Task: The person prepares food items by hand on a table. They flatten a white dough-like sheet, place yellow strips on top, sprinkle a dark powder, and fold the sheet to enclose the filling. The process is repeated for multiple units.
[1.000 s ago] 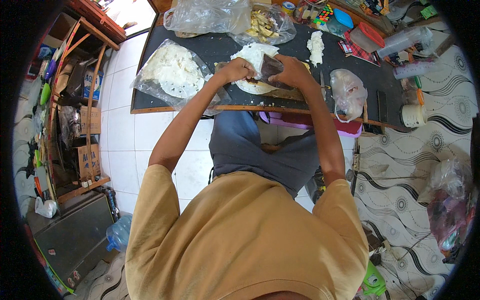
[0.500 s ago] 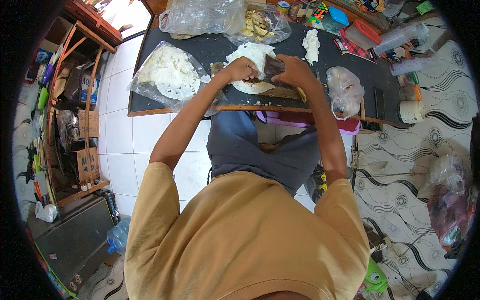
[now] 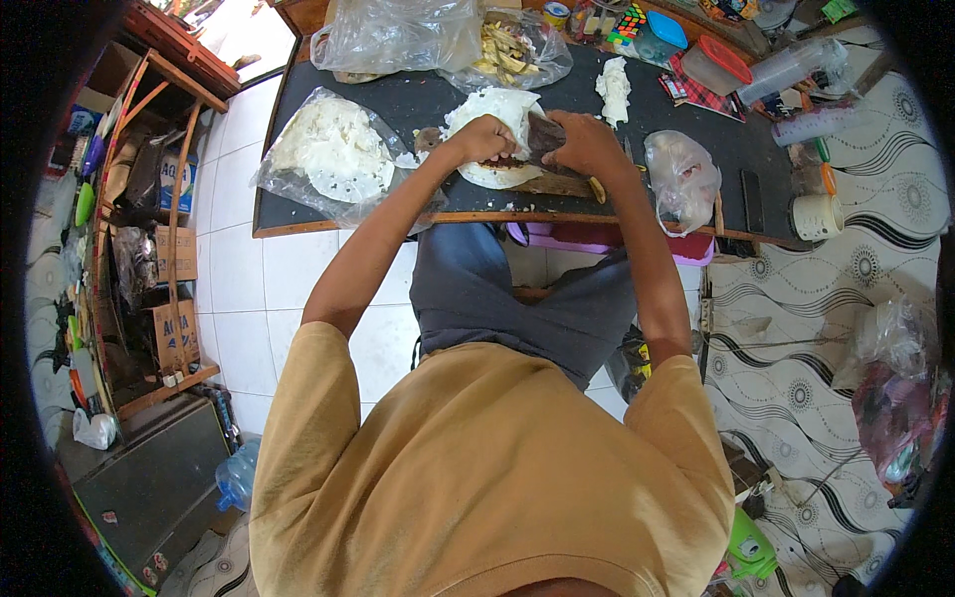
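Head view, entry one, change since the earlier picture: my two hands remain together at the near edge of the dark table [image 3: 418, 99], over the same work; the grip and the layout about them look unchanged, and only the framing has drifted a little.

Entry two, my left hand [image 3: 484, 139]: fingers curled tight, knuckles up, clenched on the near end of a dark brown lump [image 3: 542, 134]. What lies under the palm I cannot tell.

Entry three, my right hand [image 3: 589, 144]: fingers wrapped over the other end of that dark brown lump, closed on it, touching my left hand's fingertips across it.

Entry four, under both hands: a white round sheet [image 3: 497, 109] on a wooden board [image 3: 557, 184], the lump held just above it.

Entry five, beside my left hand: a clear bag of white flakes [image 3: 333, 154], near.

Entry six, beside my right hand: a knotted clear bag [image 3: 681, 179], near; beyond my fingers, a white strip [image 3: 614, 88] and a bag of pale yellow pieces [image 3: 507, 50].
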A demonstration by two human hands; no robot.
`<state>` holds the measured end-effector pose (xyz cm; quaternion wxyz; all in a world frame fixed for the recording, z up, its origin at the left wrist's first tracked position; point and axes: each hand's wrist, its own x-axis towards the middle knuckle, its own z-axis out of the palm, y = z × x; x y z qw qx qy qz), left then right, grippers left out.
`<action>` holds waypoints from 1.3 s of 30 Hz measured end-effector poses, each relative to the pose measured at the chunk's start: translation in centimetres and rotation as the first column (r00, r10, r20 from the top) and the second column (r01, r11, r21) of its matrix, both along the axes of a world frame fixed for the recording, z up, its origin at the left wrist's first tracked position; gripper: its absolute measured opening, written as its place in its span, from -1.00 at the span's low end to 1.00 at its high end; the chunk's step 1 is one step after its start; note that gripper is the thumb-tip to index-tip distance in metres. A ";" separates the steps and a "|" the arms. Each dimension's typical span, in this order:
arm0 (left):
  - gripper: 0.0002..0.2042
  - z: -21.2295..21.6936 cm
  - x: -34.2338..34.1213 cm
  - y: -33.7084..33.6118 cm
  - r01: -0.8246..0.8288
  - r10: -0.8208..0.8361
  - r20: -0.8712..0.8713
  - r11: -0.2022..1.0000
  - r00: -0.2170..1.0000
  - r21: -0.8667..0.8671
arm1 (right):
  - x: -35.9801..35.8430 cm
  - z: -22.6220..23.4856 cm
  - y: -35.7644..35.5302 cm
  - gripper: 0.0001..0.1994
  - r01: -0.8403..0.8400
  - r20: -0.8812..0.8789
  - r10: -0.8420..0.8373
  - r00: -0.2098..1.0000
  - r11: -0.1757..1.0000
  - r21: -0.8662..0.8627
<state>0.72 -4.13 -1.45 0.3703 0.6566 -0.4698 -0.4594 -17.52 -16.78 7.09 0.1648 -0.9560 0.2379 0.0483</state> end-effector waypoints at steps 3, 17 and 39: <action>-0.82 -0.6 0.2 -0.1 0.017 -0.017 0.003 1.000 1.000 0.020 | 0.2 0.2 0.3 -0.22 -0.022 -0.010 0.022 1.000 0.999 -0.036; -0.80 -0.7 3.4 2.7 -0.039 0.044 0.164 0.999 0.985 -0.031 | 3.8 -0.7 1.9 -0.45 -0.120 0.144 0.137 0.980 0.985 -0.121; -0.78 0.0 4.2 4.4 -0.080 0.085 0.167 0.996 0.982 -0.033 | 6.1 -0.1 3.1 -0.34 -0.170 0.008 0.172 0.985 0.979 -0.109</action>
